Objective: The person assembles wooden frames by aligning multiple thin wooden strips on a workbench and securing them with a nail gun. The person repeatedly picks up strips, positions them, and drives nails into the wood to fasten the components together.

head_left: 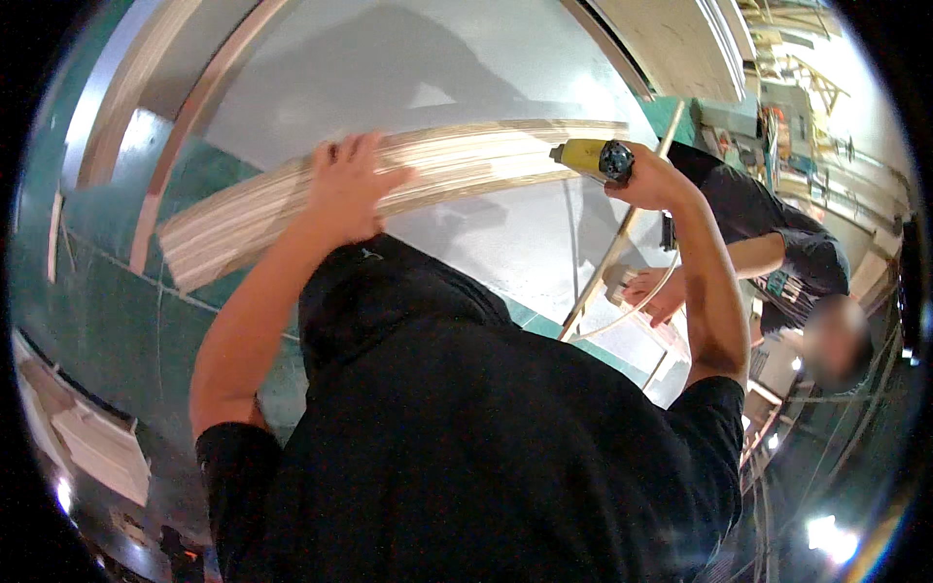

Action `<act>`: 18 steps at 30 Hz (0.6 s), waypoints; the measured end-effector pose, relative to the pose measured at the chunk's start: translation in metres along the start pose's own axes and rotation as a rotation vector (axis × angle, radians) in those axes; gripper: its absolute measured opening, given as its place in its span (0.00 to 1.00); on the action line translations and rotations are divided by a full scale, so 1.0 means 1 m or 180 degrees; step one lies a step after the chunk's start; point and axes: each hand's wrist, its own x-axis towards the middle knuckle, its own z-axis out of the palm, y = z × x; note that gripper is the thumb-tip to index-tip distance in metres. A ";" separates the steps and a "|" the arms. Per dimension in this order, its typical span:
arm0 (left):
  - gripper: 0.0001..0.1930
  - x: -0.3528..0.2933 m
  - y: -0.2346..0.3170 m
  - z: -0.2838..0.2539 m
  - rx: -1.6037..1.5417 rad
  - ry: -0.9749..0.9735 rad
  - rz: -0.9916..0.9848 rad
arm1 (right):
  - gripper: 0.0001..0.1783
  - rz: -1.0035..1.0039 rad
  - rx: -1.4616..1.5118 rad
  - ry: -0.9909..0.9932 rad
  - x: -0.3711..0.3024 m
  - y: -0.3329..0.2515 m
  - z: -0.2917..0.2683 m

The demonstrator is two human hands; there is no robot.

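Observation:
A long bundle of pale wood strips (457, 160) lies across the light-coloured panel, its left end sticking out past the panel. My left hand (345, 189) is over the bundle's left half, fingers spread and slightly blurred; firm contact cannot be made out. In my right hand (653, 180) is a yellow-and-black handheld power tool (585, 154), its narrow tip pointing left, just over the bundle's right part. A pale hose (659, 288) curves below that hand. The tool's exact kind is unclear, and my fingers hide its handle.
The light panel (505, 243) extends beneath the bundle. A thin wooden strip (622, 238) slants across its right side. At the right, a co-worker's hand (656, 294) rests near a small wood block. Boards (680, 44) stand at far right; wooden rails (180, 146) lie left.

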 end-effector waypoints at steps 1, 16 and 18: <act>0.47 -0.005 -0.004 0.003 0.0003 -0.0044 -0.0049 | 0.28 -0.0209 -0.0058 0.0086 -0.004 0.036 0.010; 0.49 0.151 0.150 0.005 0.0282 -0.0515 0.0081 | 0.28 -0.0986 0.0285 -0.0354 -0.046 0.072 0.027; 0.45 0.152 0.153 0.008 0.0241 -0.0548 0.0061 | 0.28 -0.0922 0.0289 -0.0502 -0.054 0.057 0.025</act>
